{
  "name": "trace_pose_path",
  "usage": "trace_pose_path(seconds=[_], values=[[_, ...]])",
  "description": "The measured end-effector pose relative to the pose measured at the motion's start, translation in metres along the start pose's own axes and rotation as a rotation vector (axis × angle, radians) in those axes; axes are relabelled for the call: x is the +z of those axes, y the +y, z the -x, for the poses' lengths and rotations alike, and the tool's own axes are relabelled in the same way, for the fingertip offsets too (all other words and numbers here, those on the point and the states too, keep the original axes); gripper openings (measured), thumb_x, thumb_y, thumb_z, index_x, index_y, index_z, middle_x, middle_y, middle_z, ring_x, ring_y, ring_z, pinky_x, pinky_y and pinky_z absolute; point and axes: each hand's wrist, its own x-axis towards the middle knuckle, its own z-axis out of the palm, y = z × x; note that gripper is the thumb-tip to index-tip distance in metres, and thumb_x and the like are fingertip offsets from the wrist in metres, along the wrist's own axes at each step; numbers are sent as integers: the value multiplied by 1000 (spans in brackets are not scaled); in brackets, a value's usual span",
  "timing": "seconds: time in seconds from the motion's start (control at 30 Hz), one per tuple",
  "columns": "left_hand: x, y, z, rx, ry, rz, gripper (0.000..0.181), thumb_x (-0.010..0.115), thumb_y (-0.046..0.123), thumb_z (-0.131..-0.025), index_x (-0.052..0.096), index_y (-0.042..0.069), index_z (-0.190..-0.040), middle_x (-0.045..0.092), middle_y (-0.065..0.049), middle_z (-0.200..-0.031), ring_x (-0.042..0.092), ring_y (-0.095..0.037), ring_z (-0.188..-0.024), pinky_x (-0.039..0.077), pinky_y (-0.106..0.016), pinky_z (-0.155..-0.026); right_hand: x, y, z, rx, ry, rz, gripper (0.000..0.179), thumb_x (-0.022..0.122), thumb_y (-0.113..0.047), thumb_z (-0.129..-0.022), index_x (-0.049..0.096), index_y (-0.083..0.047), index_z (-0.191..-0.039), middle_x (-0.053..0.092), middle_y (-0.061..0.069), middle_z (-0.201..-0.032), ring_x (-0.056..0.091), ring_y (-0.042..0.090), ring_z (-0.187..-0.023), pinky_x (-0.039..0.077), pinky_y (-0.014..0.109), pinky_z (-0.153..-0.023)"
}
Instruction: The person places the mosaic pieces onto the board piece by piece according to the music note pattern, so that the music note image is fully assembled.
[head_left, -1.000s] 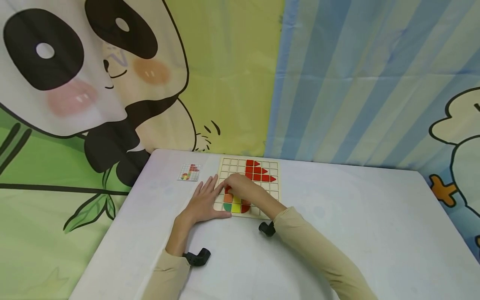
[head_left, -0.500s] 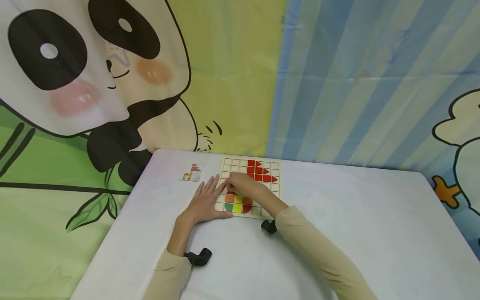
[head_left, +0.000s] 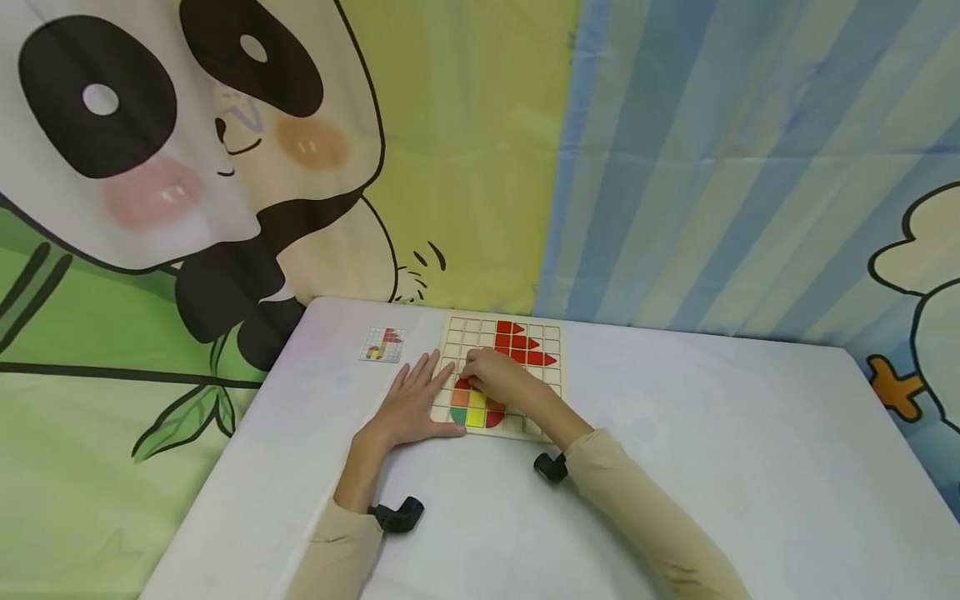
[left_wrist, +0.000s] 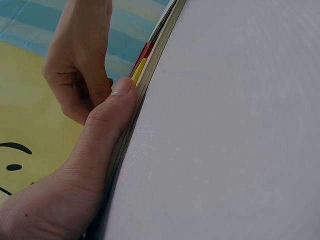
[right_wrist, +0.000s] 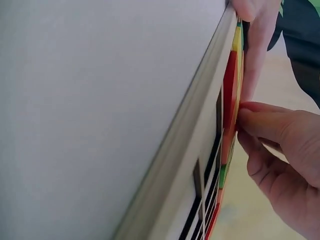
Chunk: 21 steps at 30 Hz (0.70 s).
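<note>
A pale wooden grid board (head_left: 552, 386) lies on the table with flat coloured tiles in its cells. My left hand (head_left: 408, 408) rests spread along the board's left edge, its thumb (left_wrist: 117, 97) at the near edge. My right hand (head_left: 498, 377) is over the board's left half, with fingers curled and thumb and index finger (right_wrist: 260, 117) meeting at its surface. They pinch at a small red tile (head_left: 463, 385); how firmly is hidden. Below it sit an orange tile (head_left: 460, 398), a green tile (head_left: 458, 416), yellow tiles (head_left: 476, 417) and a rounded red tile (head_left: 493, 418).
Red tiles with pointed ends (head_left: 525, 343) form rows at the board's upper right. A small pattern card (head_left: 382, 344) with a printed grid lies left of the board. The white table (head_left: 675, 450) ends behind at a patterned curtain (head_left: 712, 167). Both wrists carry black cameras (head_left: 399, 515).
My right hand has shifted slightly right, away from the left hand's index finger, so more of the red tile shows. My left hand stays in place on the board's edge.
</note>
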Motion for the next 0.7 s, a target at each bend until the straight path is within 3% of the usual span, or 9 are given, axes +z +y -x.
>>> trace_pose_path(seconds=[0.17, 0.27, 0.4, 0.63, 0.7], values=[[-1, 1, 0, -4, 3, -5, 116, 74, 73, -79, 25, 16, -166, 4, -12, -175, 3, -35, -163, 1, -59, -130, -9, -2, 8, 20, 16, 23, 22, 65, -7, -102, 77, -4, -119, 73, 9, -109, 69, 22, -102, 59, 31, -94], [0, 2, -1, -4, -8, 4, 116, 74, 74, -79, 24, 16, -166, 3, -12, -175, 2, -35, -163, 1, -60, -130, -16, -3, 23, 73, 50, -18, 24, 66, -9, -101, 75, -4, -122, 74, 10, -117, 71, 24, -109, 59, 36, -97], [2, 3, -3, 0, -11, -5, 117, 73, 74, -79, 23, 15, -166, 3, -13, -175, 3, -35, -162, 3, -60, -130, -21, 0, 54, 130, 99, -99, 26, 68, -14, -101, 74, -6, -125, 73, 10, -122, 71, 26, -110, 60, 41, -94], [0, 1, -3, -10, -1, -12, 117, 75, 72, -78, 23, 15, -166, 4, -13, -175, 3, -35, -163, 3, -59, -130, -19, 20, 114, 146, 207, -120, 26, 70, -13, -99, 73, -4, -122, 73, 10, -118, 72, 26, -102, 61, 41, -85], [1, 1, -2, -12, -1, -6, 117, 75, 72, -78, 24, 15, -166, 4, -14, -175, 4, -36, -162, 4, -60, -130, -18, 26, 128, 201, 246, -138, 28, 71, -13, -98, 73, -3, -123, 73, 11, -118, 73, 27, -100, 61, 42, -82]])
